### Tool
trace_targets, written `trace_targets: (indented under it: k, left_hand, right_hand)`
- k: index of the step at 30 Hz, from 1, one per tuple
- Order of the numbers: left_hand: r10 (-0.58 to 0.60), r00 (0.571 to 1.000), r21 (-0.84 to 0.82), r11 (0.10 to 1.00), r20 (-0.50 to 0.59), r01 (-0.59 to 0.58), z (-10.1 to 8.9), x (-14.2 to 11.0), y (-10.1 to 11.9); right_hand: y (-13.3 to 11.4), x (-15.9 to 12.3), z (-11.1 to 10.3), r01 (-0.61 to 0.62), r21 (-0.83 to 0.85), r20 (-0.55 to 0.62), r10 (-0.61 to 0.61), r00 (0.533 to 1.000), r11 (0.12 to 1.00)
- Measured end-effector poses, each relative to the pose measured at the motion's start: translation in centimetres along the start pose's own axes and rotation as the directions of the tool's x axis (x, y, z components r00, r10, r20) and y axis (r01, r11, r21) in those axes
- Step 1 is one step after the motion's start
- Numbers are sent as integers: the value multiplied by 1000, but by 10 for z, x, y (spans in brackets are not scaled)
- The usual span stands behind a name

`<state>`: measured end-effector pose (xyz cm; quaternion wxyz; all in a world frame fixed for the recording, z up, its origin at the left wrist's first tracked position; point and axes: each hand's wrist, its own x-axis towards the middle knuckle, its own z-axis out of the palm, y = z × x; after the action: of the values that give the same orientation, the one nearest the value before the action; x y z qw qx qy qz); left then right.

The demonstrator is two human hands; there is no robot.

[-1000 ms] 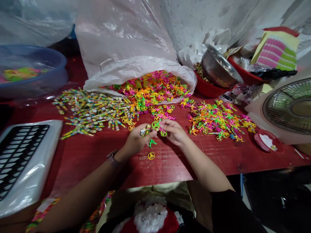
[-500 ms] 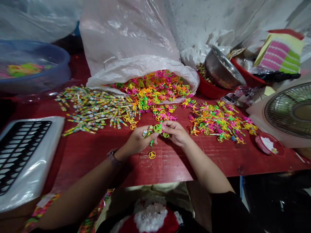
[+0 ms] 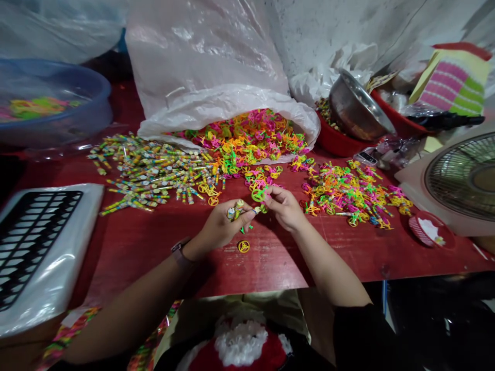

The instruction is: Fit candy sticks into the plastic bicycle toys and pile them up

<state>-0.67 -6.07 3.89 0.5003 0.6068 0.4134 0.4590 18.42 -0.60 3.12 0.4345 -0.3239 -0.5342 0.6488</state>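
Note:
My left hand [image 3: 218,228] pinches a short wrapped candy stick [image 3: 232,211] between thumb and fingers, above the red wooden table [image 3: 263,257]. My right hand [image 3: 284,207] holds a neon green plastic wheel-shaped toy [image 3: 258,195] at its fingertips, close to the candy stick. A small green plastic piece [image 3: 246,228] lies just below my left fingers. A yellow plastic ring toy [image 3: 243,247] rests on the table beneath my hands. Neon plastic toys [image 3: 266,172] spread just beyond my right fingers.
Neon toys spill from a white plastic sack [image 3: 201,67]. Wrapped candy sticks [image 3: 154,172] lie left, and a mixed heap [image 3: 348,193] lies right. A blue basin [image 3: 50,98], black grid tray [image 3: 38,247], steel bowl [image 3: 358,105], red bowl [image 3: 336,139] and fan [image 3: 462,178] surround them.
My hands have drawn slightly apart, and the green toy has risen toward the far side with my right hand. The camera view has shifted a little.

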Motion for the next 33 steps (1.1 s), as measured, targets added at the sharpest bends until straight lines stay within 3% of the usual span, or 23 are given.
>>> trace_targets:
  k: [7, 15, 19, 23, 26, 27, 28, 29, 31, 32, 33]
  left_hand:
    - [12, 1000, 16, 1000, -8, -11, -3, 2, -4]
    - [26, 1000, 123, 992, -7, -24, -6, 4, -14]
    - [-27, 999, 68, 997, -30, 29, -3, 5, -24]
    - [-95, 994, -35, 995, -59, 93, 1, 8, -32]
    - [-120, 989, -79, 990, -90, 113, -2, 11, -29]
    - [-129, 984, -99, 988, -119, 117, -4, 13, -27]
    - [-144, 976, -128, 984, -163, 123, -7, 15, -25]
    - [-161, 963, -165, 978, -217, 127, -11, 17, -23]
    - [-203, 931, -241, 962, -302, 131, -16, 22, -22]
    - [-221, 922, -272, 953, -318, 135, -17, 24, -22]
    - [-235, 919, -295, 945, -315, 141, -18, 25, -24]
  right_hand:
    - [-2, -3, 2, -52, 49, 78, 48, 996, 997]
    - [-3, -2, 2, 44, -210, 63, -32, 998, 977]
    - [3, -4, 10, 86, -336, -21, -99, 995, 938]
    - [10, -2, 20, 125, -497, -145, -224, 964, 859]
    - [-11, -2, -2, 166, -561, -190, -321, 928, 811]
    - [-23, -4, -17, 176, -590, -237, -377, 895, 788]
    - [-37, -7, -35, 168, -635, -316, -453, 834, 754]
    - [-51, -10, -54, 130, -711, -400, -549, 734, 691]
    - [-73, -17, -88, -178, -859, -498, -705, 506, 480]
    - [-79, -18, -100, -318, -867, -490, -775, 399, 385]
    - [-80, -18, -106, -409, -862, -453, -819, 352, 301]
